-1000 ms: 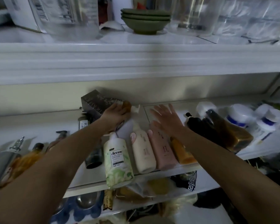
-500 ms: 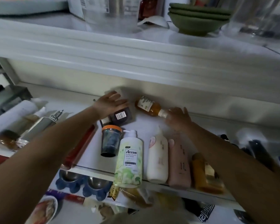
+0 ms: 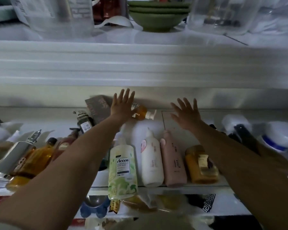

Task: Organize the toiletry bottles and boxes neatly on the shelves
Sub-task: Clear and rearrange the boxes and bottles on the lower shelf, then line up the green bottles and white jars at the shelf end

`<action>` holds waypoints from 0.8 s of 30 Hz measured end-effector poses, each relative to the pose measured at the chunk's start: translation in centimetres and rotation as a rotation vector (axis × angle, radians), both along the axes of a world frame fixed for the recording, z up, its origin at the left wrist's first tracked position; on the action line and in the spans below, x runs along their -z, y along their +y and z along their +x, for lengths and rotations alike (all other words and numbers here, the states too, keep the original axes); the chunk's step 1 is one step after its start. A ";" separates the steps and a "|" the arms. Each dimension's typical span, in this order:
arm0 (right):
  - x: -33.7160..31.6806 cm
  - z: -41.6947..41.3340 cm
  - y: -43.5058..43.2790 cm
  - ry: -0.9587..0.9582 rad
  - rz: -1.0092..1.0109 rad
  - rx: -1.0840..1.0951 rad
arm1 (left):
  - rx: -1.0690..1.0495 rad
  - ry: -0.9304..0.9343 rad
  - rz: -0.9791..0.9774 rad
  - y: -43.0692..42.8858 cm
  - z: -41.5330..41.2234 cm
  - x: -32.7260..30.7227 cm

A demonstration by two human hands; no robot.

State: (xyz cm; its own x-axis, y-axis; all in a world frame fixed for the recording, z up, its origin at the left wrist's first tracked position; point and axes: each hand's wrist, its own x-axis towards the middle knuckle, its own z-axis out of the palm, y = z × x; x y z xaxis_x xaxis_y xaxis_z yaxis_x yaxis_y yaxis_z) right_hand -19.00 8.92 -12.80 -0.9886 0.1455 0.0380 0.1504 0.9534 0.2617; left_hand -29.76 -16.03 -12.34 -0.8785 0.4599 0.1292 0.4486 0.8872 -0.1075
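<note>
On the white middle shelf bottles lie flat side by side: a green-patterned Accen bottle, a cream bottle, a pink bottle and an orange jar. At the back lies a small amber pump bottle next to a dark box. My left hand is spread with straight fingers, over the amber bottle's base end and the box. My right hand hovers with fingers spread above bare shelf, to the right of the pump, holding nothing.
More bottles lie at the left, among them a silver one and an amber one. Dark bottles and white tubs crowd the right end. Green bowls and clear containers stand on the shelf above. A lower shelf holds bags.
My right hand let go of the amber pump bottle and moved right, fingers spread. My left hand moved from the small dark bottle to the amber bottle's base. The view shifted right.
</note>
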 end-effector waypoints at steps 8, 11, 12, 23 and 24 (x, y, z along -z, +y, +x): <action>-0.7 5.6 5.2 0.044 0.024 0.154 | 0.163 -0.126 0.140 9.7 4.6 0.1; -1.2 8.4 7.9 0.074 0.042 0.204 | 0.217 -0.137 0.164 13.5 6.8 -0.4; -1.4 9.5 8.8 0.077 0.057 0.213 | 0.236 -0.151 0.181 14.8 7.6 -0.6; -6.2 23.2 22.9 0.179 -0.083 0.374 | 0.412 -0.204 0.152 32.4 19.5 -4.6; -6.0 24.6 24.1 0.179 -0.087 0.390 | 0.420 -0.206 0.158 33.9 20.9 -4.6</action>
